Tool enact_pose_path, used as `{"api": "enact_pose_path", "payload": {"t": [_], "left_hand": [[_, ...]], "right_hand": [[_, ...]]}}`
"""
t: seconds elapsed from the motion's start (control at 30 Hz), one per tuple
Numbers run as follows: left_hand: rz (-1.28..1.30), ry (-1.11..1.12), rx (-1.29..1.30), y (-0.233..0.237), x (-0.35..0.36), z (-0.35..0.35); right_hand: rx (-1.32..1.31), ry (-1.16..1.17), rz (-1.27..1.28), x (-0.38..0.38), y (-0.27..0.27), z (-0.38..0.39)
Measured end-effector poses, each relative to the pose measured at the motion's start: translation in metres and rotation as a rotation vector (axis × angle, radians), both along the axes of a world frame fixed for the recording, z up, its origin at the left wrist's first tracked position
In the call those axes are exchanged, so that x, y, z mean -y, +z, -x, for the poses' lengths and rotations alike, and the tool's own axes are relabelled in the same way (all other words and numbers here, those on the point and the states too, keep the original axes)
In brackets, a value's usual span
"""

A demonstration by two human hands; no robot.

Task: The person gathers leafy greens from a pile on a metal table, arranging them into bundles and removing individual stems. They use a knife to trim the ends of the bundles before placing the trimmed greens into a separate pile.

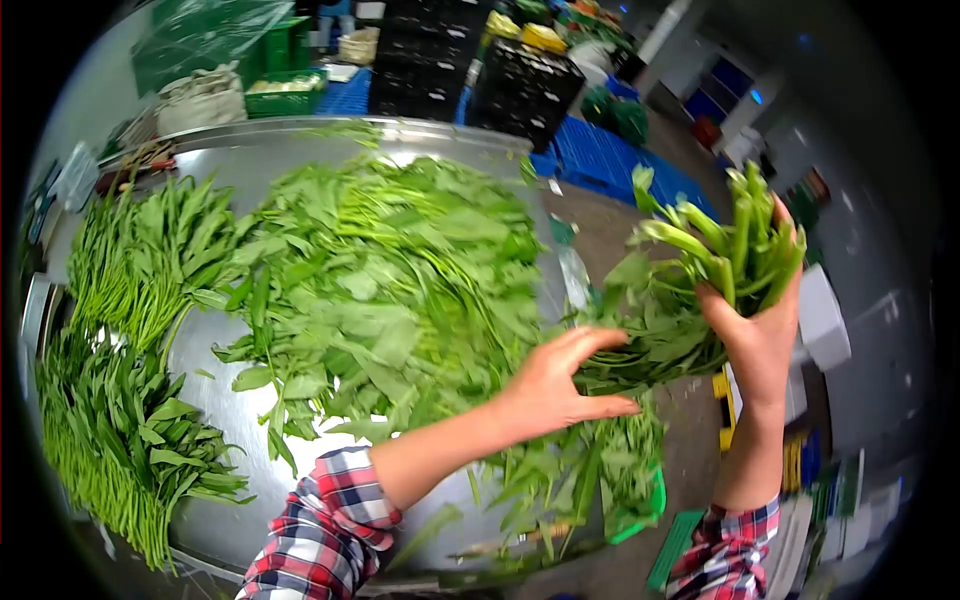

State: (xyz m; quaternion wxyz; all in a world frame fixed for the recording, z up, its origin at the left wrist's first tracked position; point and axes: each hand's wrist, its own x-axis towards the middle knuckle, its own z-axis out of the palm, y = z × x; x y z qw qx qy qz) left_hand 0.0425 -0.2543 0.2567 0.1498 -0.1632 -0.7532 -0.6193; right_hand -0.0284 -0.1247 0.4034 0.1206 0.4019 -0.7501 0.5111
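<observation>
My right hand is wrapped round a bunch of leafy greens, raised off the right side of the metal table. Its thick pale-green cut stems point up and its leaves hang toward the left. Beside those leaves is my left hand, thumb and fingers spread apart, the fingertips right at the leaf edges. A large loose heap of the same greens covers the middle of the table. Sorted bunches with stems aligned lie along the left side.
A green container with leaves over it stands at the table's right front corner. Near the front edge lies a thin tan-handled tool. Black crates, blue pallets and a green crate stand behind the table.
</observation>
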Motion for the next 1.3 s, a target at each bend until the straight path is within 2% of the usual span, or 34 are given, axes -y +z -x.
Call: {"api": "enact_pose_path", "payload": {"t": [0.07, 0.1, 0.17, 0.23, 0.3, 0.4, 0.47, 0.5, 0.57, 0.63, 0.67, 0.7, 0.73, 0.77, 0.8, 0.83, 0.9, 1.0, 1.13, 1.17, 1.23, 1.3], "left_hand": [[0.096, 0.078, -0.138, 0.012, -0.016, -0.02], [0.085, 0.037, -0.163, 0.018, -0.027, -0.025], [-0.006, -0.054, -0.087, 0.022, -0.046, -0.034], [-0.183, -0.032, 0.147, 0.018, -0.045, -0.052], [-0.12, 0.146, 0.154, 0.018, -0.028, -0.076], [-0.083, 0.252, 0.133, 0.026, -0.013, -0.114], [0.055, 0.31, 0.177, 0.023, -0.01, -0.124], [-0.059, 0.255, 0.215, 0.023, -0.011, -0.126], [-0.17, 0.315, 0.252, 0.012, -0.017, -0.132], [-0.274, 0.418, 0.231, -0.001, -0.025, -0.138], [-0.264, 0.53, 0.386, -0.01, -0.019, -0.15], [-0.411, 0.513, 0.453, -0.017, -0.008, -0.162], [-0.558, 0.492, 0.512, -0.02, 0.003, -0.172], [-0.627, 0.547, 0.522, -0.014, 0.01, -0.185], [-0.656, 0.629, 0.518, -0.009, 0.01, -0.196], [-0.683, 0.711, 0.511, -0.003, 0.011, -0.208], [-0.584, 0.804, 0.521, -0.001, 0.013, -0.225], [-0.467, 0.779, 0.594, -0.001, 0.027, -0.243], [-0.394, 0.896, 0.581, 0.004, 0.024, -0.238], [-0.38, 0.91, 0.678, 0.002, 0.03, -0.239], [-0.148, 0.913, 0.645, -0.012, 0.04, -0.233], [0.028, 0.812, 0.651, 0.004, 0.021, -0.214]], "right_hand": [[-0.008, 0.081, -0.068, -0.006, -0.001, -0.027], [-0.011, 0.122, -0.102, -0.008, -0.002, -0.041], [0.001, 0.22, 0.0, -0.002, -0.014, -0.065], [0.052, 0.283, 0.089, 0.0, -0.019, -0.09], [0.111, 0.349, 0.191, 0.0, -0.016, -0.113], [0.214, 0.445, 0.334, 0.004, -0.014, -0.134], [0.333, 0.517, 0.435, 0.019, -0.029, -0.132], [0.397, 0.563, 0.48, 0.033, -0.04, -0.126], [0.513, 0.657, 0.569, 0.045, -0.054, -0.116], [0.409, 0.539, 0.221, 0.021, -0.057, -0.114], [0.274, 0.429, 0.064, -0.004, -0.07, -0.107], [0.136, 0.319, -0.09, -0.028, -0.083, -0.1], [-0.077, 0.196, -0.191, -0.059, -0.12, -0.085], [-0.069, 0.173, -0.495, -0.095, -0.169, -0.078], [0.007, 0.26, -0.742, -0.133, -0.22, -0.082], [0.104, 0.341, -0.97, -0.162, -0.246, -0.097], [0.008, 0.483, -0.966, -0.198, -0.306, -0.118], [-0.063, 0.493, -0.857, -0.179, -0.337, -0.143], [-0.041, 0.271, -0.798, -0.125, -0.36, -0.145], [-0.007, 0.202, -0.797, -0.119, -0.363, -0.134], [0.098, 0.058, -0.8, -0.126, -0.368, -0.108], [0.267, -0.112, -0.772, -0.154, -0.366, -0.075]]}}
